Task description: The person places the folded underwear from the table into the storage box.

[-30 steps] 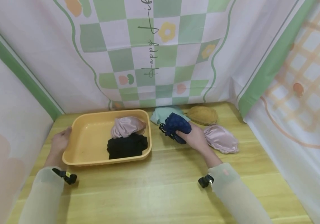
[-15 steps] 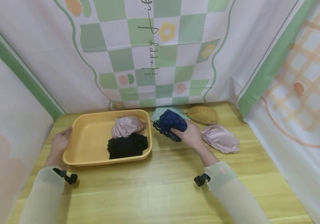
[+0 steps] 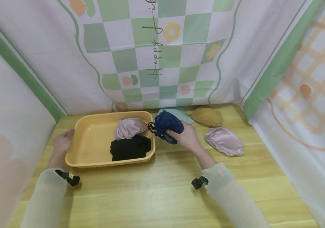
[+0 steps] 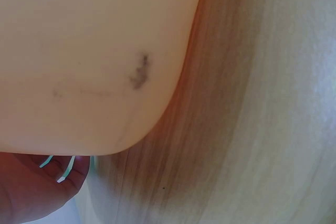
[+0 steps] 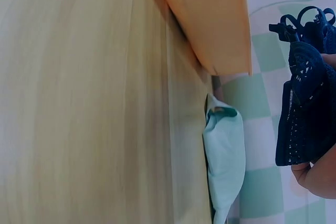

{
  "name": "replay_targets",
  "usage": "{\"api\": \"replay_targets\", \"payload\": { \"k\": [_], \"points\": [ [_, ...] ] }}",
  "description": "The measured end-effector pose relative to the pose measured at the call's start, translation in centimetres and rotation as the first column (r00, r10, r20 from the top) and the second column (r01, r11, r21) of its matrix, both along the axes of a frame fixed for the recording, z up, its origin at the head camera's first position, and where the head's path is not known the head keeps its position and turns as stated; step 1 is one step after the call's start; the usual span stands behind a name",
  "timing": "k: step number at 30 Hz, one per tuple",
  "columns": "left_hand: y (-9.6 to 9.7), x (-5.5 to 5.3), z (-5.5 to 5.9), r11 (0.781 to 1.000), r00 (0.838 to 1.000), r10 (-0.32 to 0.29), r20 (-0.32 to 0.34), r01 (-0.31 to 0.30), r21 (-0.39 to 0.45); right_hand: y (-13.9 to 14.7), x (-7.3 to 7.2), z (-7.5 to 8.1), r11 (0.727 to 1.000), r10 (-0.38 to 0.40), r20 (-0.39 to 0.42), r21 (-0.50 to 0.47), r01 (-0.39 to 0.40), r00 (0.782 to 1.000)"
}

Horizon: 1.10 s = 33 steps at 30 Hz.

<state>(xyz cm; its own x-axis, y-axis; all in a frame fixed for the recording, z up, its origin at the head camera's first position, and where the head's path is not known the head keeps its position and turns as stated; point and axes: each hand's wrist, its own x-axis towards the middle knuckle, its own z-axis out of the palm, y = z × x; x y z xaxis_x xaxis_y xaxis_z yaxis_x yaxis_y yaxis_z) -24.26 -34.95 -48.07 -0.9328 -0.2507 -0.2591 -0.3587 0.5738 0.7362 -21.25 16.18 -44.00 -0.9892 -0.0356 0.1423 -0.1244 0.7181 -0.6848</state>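
1 navy lace garment (image 3: 168, 123) up in the right hand (image 3: 185, 136), and that's a firm pinch, thumb laid across the near side! It hangs just beside the right end of the yellow tray (image 3: 92, 142), its looped straps (image 3: 152, 126) crossing the rim in the head view. Over on the other flank, the left hand (image 3: 62, 144) rests against the tray's left end; whether its fingers close round the edge, I cannot tell.

Inside the tray, 2 pieces crowd the right end: a crumpled pink satin piece (image 3: 128, 128) at the back, and tucked up against it in front, a folded black cloth (image 3: 129, 148).

Out on the wooden table (image 3: 139, 196), 3 more: a mint piece (image 3: 180, 113) partly hidden behind the navy lace, a mustard piece (image 3: 207, 117) to its right, and a pale pink satin cup (image 3: 225, 141) nearer the person. Behind it all, a green-and-white checked backdrop (image 3: 169, 57). And from the left wrist, look at that: a dark smudge (image 4: 140, 72) on the tray's outer wall!
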Motion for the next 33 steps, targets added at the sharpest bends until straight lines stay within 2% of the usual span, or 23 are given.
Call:
{"api": "replay_targets", "payload": {
  "k": [9, 15, 24, 33],
  "points": [
    [0.1, 0.0, 0.0, 1.000, 1.000, 0.003, 0.011, -0.003, -0.006, -2.2, -0.3, 0.6, 0.998, 0.062, -0.025, -0.020, -0.062, 0.998],
    [0.2, 0.1, -0.1, 1.000, 1.000, 0.006, -0.019, -0.006, -0.024, -3.7, -0.5, 0.6, 0.995, 0.102, -0.060, 0.020, -0.101, 0.993],
    [-0.1, -0.1, -0.2, 1.000, 1.000, 0.008, -0.030, -0.009, -0.025, -6.0, -0.8, 0.5, 0.988, 0.152, -0.090, 0.013, -0.152, 0.984],
    [0.0, -0.2, -0.2, 0.999, 0.999, 0.013, -0.040, -0.014, -0.033, -8.9, -0.9, 0.6, 0.969, 0.240, -0.114, 0.090, -0.231, 0.964]
  ]
}}
